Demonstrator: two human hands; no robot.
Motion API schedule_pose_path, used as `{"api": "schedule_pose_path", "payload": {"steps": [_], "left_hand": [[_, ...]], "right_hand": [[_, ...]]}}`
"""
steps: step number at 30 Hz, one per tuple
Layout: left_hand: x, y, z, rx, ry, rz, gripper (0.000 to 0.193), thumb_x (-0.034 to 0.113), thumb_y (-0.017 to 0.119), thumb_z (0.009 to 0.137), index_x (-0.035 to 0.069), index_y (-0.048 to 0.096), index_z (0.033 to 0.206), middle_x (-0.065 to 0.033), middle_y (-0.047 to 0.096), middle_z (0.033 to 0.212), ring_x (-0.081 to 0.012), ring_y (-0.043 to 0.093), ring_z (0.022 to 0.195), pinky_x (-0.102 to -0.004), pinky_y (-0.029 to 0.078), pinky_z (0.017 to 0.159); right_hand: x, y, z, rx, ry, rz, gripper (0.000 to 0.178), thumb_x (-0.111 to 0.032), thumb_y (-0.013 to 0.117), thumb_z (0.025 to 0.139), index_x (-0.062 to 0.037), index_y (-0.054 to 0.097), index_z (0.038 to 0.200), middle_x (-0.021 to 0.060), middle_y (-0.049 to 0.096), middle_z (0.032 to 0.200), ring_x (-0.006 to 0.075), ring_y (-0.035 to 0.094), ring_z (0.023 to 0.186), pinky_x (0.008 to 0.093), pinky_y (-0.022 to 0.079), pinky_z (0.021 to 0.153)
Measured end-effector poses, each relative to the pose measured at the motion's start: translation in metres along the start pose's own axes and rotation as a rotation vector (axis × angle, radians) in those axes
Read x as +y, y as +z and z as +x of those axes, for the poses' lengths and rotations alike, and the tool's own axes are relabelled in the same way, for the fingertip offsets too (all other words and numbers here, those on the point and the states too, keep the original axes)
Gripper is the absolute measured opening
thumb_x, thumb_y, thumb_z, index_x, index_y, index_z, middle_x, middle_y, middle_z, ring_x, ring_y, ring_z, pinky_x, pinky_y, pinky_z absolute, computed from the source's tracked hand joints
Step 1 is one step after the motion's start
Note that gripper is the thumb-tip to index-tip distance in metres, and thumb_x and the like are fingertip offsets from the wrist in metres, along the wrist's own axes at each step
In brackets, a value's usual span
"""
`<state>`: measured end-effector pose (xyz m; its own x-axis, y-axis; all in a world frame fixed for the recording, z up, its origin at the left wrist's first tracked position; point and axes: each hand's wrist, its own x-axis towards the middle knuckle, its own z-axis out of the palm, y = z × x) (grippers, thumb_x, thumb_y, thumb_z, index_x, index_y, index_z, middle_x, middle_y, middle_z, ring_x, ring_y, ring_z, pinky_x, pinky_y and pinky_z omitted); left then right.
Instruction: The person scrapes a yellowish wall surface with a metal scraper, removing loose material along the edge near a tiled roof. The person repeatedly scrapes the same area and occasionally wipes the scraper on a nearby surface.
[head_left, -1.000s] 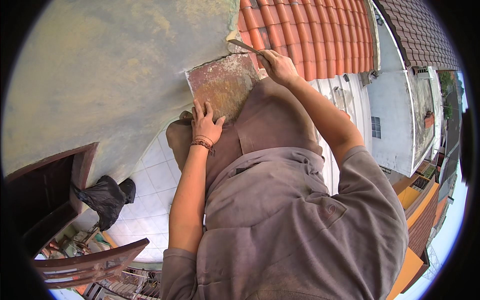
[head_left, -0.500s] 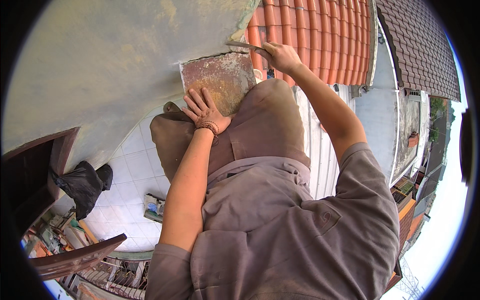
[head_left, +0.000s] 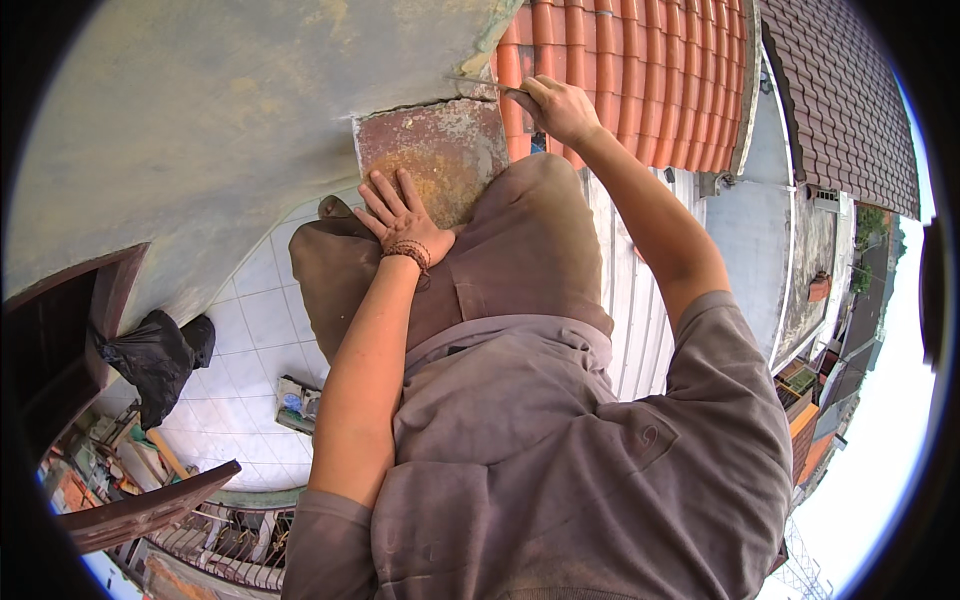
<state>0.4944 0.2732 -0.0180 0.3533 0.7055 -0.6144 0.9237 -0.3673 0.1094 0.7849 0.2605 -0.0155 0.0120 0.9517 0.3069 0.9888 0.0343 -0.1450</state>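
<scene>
My right hand (head_left: 563,108) is closed around the handle of a putty knife (head_left: 480,82), its thin blade seen nearly edge-on. The blade reaches left to the bottom corner of the grey-green plastered wall (head_left: 240,110), at a patch of bare, chipped plaster. Just below it, a dark crack runs between the wall and a worn reddish ledge (head_left: 430,140). On this ledge, between my knees, my left hand (head_left: 408,222) lies flat with its fingers spread and nothing in it. What lies under the blade is too small to make out.
Orange roof tiles (head_left: 640,80) begin right beside the ledge, with pale corrugated sheeting (head_left: 640,290) below them. To the left, beyond the white tiled floor (head_left: 250,350), are a black plastic bag (head_left: 150,365), a small tray of items (head_left: 296,405) and a dark door frame (head_left: 115,300).
My right hand has shifted slightly left and up, and the putty knife's blade now sits a little higher against the wall corner. My left hand stays flat on the ledge.
</scene>
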Motion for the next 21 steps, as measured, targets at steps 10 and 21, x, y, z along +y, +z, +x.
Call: {"api": "schedule_pose_path", "payload": {"steps": [10,21], "left_hand": [[-0.002,-0.002,-0.001,0.001,0.033,-0.056,0.123,0.047,0.071,0.076,0.003,-0.013,0.154,-0.0334,-0.020,0.156,-0.0525,-0.022,0.143,-0.0658,-0.008,0.113],[-0.002,-0.006,0.000,-0.022,0.025,-0.035,0.121,0.047,0.070,0.078,0.004,-0.013,0.155,-0.0324,-0.021,0.156,-0.0521,-0.023,0.143,-0.0656,-0.009,0.113]], "right_hand": [[0.011,0.010,-0.015,-0.025,0.029,-0.013,0.031,-0.038,0.059,0.095,-0.0104,0.057,0.083,0.0056,0.061,0.073,0.0268,0.064,0.066,0.0407,0.052,0.053],[-0.015,-0.005,-0.019,0.030,0.145,-0.003,0.035,-0.043,0.055,0.097,-0.0098,0.059,0.088,0.0085,0.063,0.075,0.0306,0.065,0.063,0.0436,0.053,0.055]]}}
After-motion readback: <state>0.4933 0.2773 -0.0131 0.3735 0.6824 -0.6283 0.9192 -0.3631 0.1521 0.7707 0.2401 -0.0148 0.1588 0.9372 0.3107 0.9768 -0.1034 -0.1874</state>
